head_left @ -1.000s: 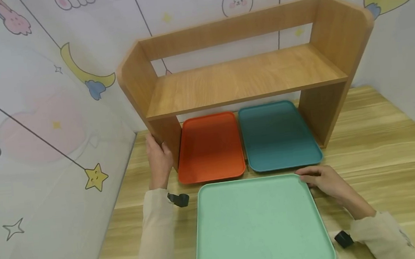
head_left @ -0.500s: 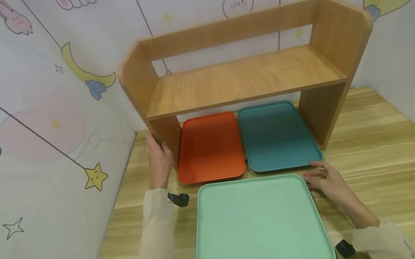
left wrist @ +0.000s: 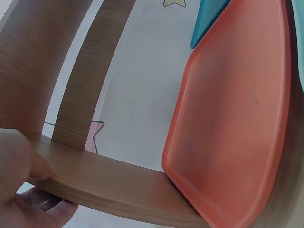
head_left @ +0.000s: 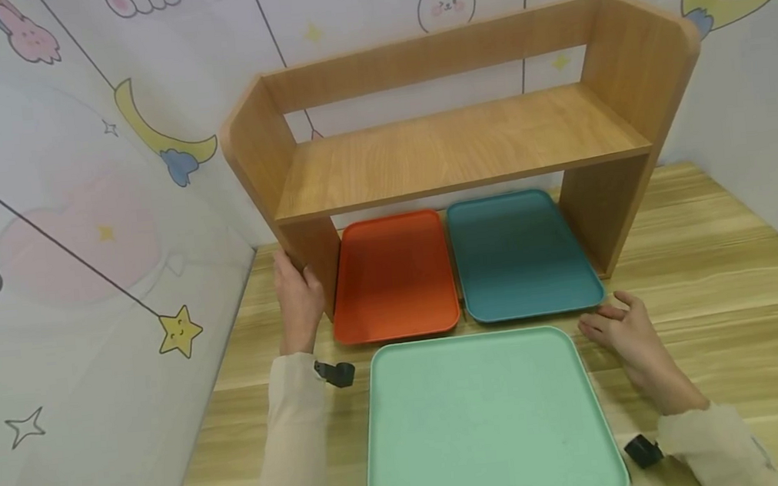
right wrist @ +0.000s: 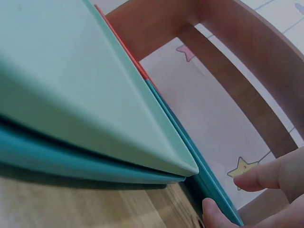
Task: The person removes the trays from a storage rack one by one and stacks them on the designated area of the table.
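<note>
My left hand (head_left: 299, 299) grips the left side panel of a wooden shelf (head_left: 457, 144). In the left wrist view the thumb and fingers lie on either side of that panel's edge. An orange-red tray (head_left: 395, 281) and a teal tray (head_left: 522, 258) lie side by side under the shelf board. In front of them is a mint green tray (head_left: 488, 419); the right wrist view shows another teal tray (right wrist: 85, 164) right beneath it. My right hand (head_left: 629, 338) is beside the mint tray's far right corner, fingers extended close to the teal tray's front right corner, holding nothing.
The trays and shelf stand on a wood-grain table (head_left: 746, 281). A wall with cartoon prints (head_left: 82, 223) rises close on the left, and another stands behind the shelf. Black wrist cameras (head_left: 643, 451) sit at both sleeves.
My right hand has let go of the mint green tray's far right corner and shifted right and slightly forward, toward the teal tray's corner. The left hand and the trays have stayed in place.
</note>
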A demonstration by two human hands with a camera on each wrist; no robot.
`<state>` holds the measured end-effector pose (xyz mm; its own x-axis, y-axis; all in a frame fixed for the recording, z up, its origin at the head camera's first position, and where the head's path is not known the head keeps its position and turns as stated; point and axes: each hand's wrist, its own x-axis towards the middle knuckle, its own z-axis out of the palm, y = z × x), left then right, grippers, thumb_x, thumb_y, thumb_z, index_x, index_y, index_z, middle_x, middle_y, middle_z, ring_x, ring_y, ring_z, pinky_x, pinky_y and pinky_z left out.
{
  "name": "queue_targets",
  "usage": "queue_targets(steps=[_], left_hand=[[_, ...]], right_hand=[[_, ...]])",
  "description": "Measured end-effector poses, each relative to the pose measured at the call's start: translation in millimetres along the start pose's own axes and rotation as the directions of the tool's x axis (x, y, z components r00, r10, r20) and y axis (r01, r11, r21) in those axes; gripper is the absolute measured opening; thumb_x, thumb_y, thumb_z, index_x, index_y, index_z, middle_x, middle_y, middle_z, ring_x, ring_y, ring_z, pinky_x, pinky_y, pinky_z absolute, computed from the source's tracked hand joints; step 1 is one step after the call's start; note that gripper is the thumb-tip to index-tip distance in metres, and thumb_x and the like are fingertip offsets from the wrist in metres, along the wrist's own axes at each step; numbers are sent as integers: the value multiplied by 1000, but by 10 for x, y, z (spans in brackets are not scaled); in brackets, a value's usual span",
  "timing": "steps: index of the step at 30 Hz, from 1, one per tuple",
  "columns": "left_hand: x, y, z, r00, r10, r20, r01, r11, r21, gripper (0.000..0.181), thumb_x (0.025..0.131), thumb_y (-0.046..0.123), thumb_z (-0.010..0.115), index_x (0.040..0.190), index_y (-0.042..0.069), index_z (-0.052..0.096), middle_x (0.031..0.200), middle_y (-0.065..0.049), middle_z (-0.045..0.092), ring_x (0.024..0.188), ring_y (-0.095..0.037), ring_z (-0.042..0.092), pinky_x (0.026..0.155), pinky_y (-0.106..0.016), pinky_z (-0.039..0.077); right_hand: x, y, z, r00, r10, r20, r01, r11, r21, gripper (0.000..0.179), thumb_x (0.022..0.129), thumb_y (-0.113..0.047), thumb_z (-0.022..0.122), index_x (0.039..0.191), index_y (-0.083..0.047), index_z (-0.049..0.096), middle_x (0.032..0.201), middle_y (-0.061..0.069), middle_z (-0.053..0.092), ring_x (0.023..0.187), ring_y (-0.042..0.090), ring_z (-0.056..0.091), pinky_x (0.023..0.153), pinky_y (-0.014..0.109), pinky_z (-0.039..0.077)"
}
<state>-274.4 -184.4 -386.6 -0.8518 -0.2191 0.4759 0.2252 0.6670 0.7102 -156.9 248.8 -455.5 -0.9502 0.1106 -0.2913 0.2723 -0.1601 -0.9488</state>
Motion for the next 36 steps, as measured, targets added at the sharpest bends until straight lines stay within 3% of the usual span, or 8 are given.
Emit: queue_targets(steps=[11, 24, 36], left_hand=[[6, -3, 0, 1000, 12, -13, -12, 1000, 18, 39, 94, -1, 45, 132, -5, 37, 128, -28, 48, 122, -42, 47, 104, -51, 39], [0, -20, 1, 1000, 6, -6, -6, 1000, 5, 41, 94, -1, 43, 133, -4, 36, 130, -27, 47, 122, -41, 48, 104, -51, 40], [5, -23, 3, 1000, -9, 6, 9, 1000, 6, 41, 95, 1, 43, 135, -2, 34, 133, -25, 45, 125, -39, 47, 105, -52, 40]], right_hand=[[154, -56, 52, 1000, -6, 0, 6, 996, 88, 93, 91, 7, 49, 145, -2, -25, 130, 20, 22, 86, 2, 61, 91, 21, 50], [274, -62, 58, 1000, -14, 11, 14, 1000, 20, 84, 95, 2, 44, 148, -1, -21, 128, 20, 18, 93, 6, 53, 94, 24, 49], [267, -33, 12, 998, -60, 5, 59, 994, 92, 75, 95, 5, 38, 149, -1, -13, 127, 17, 25, 92, 4, 56, 91, 26, 52]])
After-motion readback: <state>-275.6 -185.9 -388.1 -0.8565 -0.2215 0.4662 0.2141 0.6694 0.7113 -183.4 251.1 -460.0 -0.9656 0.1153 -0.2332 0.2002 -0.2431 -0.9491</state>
